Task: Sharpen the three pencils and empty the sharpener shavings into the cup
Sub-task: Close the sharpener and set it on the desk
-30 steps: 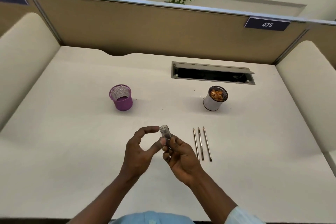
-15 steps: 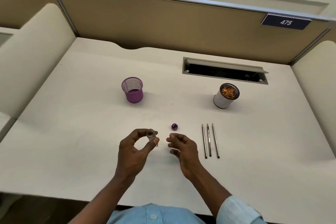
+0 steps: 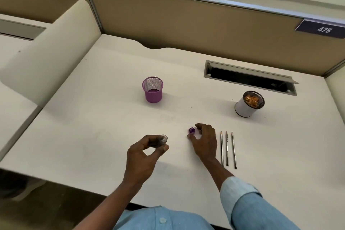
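Left hand (image 3: 145, 153) was held up over the desk (image 3: 93, 117), thumb and fingertips pinched on the clear shavings tub (image 3: 164, 139) of the sharpener. The tub's open mouth faced up and a bit away from the person, so its long axis was near enough upright, just tipped. Right hand (image 3: 204, 140) was down on the desk with forefinger and thumb curled round the little purple sharpener piece (image 3: 191, 130), which sat on the surface between the two hands. Just to the right of that hand lay the three pencils (image 3: 226, 148), side by side and parallel, not touching it. Their long axes ran front to back, with the sharpened tips pointing away from the person towards the partition. The white cup (image 3: 244, 109) with orange shavings in it stood further back on the right, well apart from the pencils. A purple mesh pot (image 3: 152, 97) stood back left of centre.
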